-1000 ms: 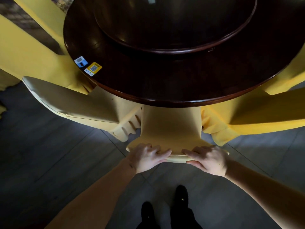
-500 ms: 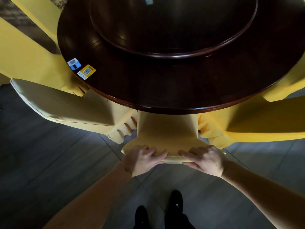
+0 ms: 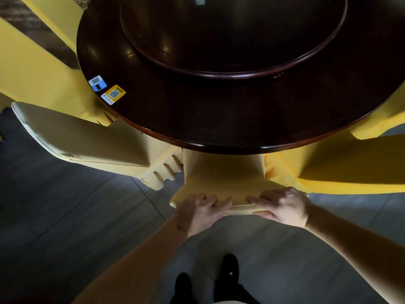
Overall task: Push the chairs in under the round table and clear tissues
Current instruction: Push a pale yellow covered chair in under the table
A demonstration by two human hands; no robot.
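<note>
With both grips clamped on its top edge, left hand [image 3: 202, 212] beside right hand [image 3: 282, 207], the yellow chair [image 3: 223, 172] now sits further under the round desk [image 3: 219, 110] than a second ago, nearly tucked; no tissues visible.

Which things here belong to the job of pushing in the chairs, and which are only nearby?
Job:
left hand and right hand, gripping the middle chair
round table
left chair
right chair

Only nearby:
blue sticker
yellow sticker
turntable
</note>
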